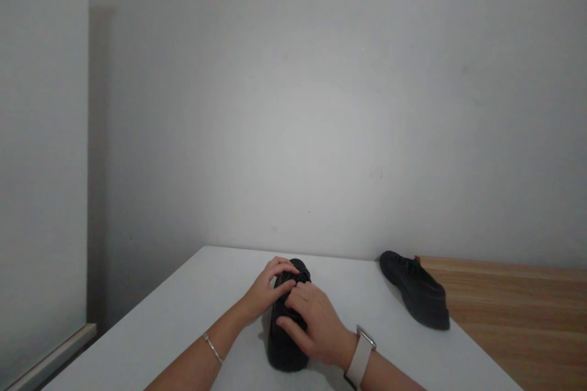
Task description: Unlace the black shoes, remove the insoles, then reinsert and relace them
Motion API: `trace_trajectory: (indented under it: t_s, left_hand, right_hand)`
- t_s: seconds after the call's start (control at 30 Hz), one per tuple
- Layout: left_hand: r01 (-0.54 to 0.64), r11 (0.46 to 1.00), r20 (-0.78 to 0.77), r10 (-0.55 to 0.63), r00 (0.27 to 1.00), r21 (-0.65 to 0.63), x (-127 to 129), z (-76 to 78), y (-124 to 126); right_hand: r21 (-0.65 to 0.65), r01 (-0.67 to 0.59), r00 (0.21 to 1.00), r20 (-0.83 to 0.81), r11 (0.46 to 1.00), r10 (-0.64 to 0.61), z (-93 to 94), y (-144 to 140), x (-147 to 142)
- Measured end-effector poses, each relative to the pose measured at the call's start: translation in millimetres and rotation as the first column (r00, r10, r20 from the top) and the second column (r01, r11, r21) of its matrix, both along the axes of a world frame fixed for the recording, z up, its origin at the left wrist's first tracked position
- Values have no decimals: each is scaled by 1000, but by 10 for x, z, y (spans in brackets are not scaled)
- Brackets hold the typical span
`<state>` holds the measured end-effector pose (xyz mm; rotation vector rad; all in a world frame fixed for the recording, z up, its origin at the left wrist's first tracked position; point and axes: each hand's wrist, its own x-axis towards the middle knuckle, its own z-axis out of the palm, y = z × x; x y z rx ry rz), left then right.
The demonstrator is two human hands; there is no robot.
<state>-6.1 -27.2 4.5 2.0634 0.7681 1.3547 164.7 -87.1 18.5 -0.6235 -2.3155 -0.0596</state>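
Observation:
A black shoe [284,351] stands on the white table [192,305], heel toward me and toe pointing at the wall. My left hand [266,287] lies on its left side with fingers curled over the laces near the toe. My right hand [314,324] rests on top of the shoe, fingers pinching at the laces; a watch with a pale strap is on that wrist. A thin bracelet circles my left wrist. The laces themselves are mostly hidden under my fingers.
A second black shoe [417,290] lies at the table's right rim, toe toward the wall, next to a wooden surface [518,317]. A plain grey wall stands right behind the table. The table's left edge drops off to the floor.

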Motion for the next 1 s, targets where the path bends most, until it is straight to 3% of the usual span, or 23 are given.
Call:
trace_trajectory:
  t_s: [0.07, 0.13, 0.2, 0.27, 0.43, 0.6, 0.77, 1.0]
  left_hand:
    - [-1, 1000, 10, 1, 1000, 5, 36, 65, 35]
    - [15, 1000, -16, -15, 1000, -9, 67, 156, 88]
    - [52, 998, -101, -57, 993, -45, 90, 246, 142]
    - [88, 992, -177, -102, 979, -85, 97, 295, 185]
    - [143, 989, -147, -148, 978, -44, 25, 198, 201]
    - [150, 988, -89, -153, 984, -40, -2, 84, 111]
    - [163, 983, 35, -161, 986, -81, 63, -1, 93]
    - [182, 975, 109, -168, 980, -131, 104, -58, 114]
  right_hand:
    - [28, 9, 996, -89, 1000, -6, 167, 162, 98]
    - [-12, 74, 954, -289, 997, -74, 272, 366, 176]
    - [-95, 125, 861, -484, 988, -156, 263, 575, 222]
    - [-158, 129, 790, -580, 979, -198, 148, 745, 243]
    - [-182, 43, 884, -451, 982, -123, -140, 844, 307]
    - [-230, -83, 896, -442, 970, -28, -16, 646, 402]
    - [-353, -240, 923, -371, 904, 100, 26, 516, 401]
    - [-355, -218, 940, -327, 909, 98, 17, 464, 383]
